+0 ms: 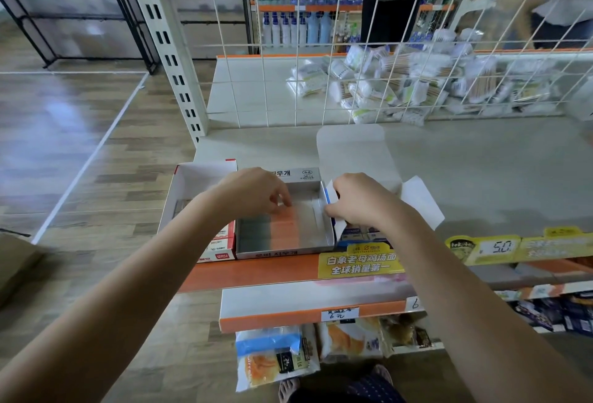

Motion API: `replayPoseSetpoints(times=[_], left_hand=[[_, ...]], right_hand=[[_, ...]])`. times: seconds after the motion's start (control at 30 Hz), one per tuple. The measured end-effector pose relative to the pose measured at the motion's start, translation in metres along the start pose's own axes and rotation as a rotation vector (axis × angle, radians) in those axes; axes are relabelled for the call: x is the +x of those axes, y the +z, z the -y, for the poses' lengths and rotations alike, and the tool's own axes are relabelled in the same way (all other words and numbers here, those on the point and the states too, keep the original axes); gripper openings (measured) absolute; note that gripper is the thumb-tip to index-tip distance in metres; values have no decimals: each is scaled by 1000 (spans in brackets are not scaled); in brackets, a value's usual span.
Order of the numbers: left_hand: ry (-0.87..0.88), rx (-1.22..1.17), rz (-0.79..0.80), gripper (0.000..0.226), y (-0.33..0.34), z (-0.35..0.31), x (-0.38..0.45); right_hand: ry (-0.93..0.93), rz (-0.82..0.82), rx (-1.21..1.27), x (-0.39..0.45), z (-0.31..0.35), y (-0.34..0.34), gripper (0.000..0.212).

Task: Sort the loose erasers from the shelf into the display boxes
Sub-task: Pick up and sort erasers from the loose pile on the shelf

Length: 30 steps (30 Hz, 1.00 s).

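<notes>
A white display box (316,235) sits at the shelf's front edge, holding rows of grey-green and orange erasers (282,229); its right part shows bare floor. My left hand (256,192) reaches into it, fingertips curled down onto the far end of the orange row. My right hand (359,200) grips the box's right wall, at the edge of a blue-and-white box (356,235) with an open lid. A red-and-white box (192,184) stands to the left, mostly hidden by my left forearm.
The grey shelf (481,178) stretches right behind the boxes. A wire grid (401,49) backs it, with bagged cotton swabs piled beyond. Yellow price tags (494,247) line the orange shelf rail. Snack packs hang below. Two people stand behind the grid.
</notes>
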<state>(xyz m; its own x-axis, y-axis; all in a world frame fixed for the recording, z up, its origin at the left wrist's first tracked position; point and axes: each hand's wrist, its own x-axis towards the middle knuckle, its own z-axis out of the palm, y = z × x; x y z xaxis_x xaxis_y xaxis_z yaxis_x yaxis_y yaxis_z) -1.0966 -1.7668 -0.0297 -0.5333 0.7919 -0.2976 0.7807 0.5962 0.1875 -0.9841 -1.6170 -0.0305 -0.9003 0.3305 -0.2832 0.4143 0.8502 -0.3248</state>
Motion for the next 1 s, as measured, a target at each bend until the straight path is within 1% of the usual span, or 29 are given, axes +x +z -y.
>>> replayPoseSetpoints(times=[0.17,0.27,0.33,0.37,0.4,0.5,0.6,0.67,0.77,0.83,0.93,1.0], left_hand=[[14,111,-16,25,2,-2,1],[67,156,1,31,-4,-9,4],[103,162,-24,30,-15,-17,7],[123,158,-54,28,-22,-23,9],[151,152,-93,25,-29,-29,13],[226,176,-220,23,-49,-58,35],[296,230,-317,27,-61,-107,66],[372,262,-329,31,-62,-149,87],[484,408,-258,39,-51,-215,117],[538,465,-207,42,-41,-260,137],[597,489,-170,48,-26,-329,165],[629,483,-145,51,-17,-374,183]], right_hand=[[5,24,-5,2,-1,-2,33],[-9,108,-17,1,0,-13,40],[1,184,91,-2,-2,-26,47],[6,188,139,-4,-5,-33,49],[-1,162,147,-6,-9,-40,48],[-44,0,-2,-9,-33,-63,32],[-9,-119,-93,-17,-77,-82,35],[56,-200,-134,-28,-116,-91,38],[176,-296,-199,-50,-182,-101,41],[263,-332,-243,-68,-230,-106,42],[407,-345,-232,-96,-301,-113,44],[483,-313,-231,-114,-346,-119,46]])
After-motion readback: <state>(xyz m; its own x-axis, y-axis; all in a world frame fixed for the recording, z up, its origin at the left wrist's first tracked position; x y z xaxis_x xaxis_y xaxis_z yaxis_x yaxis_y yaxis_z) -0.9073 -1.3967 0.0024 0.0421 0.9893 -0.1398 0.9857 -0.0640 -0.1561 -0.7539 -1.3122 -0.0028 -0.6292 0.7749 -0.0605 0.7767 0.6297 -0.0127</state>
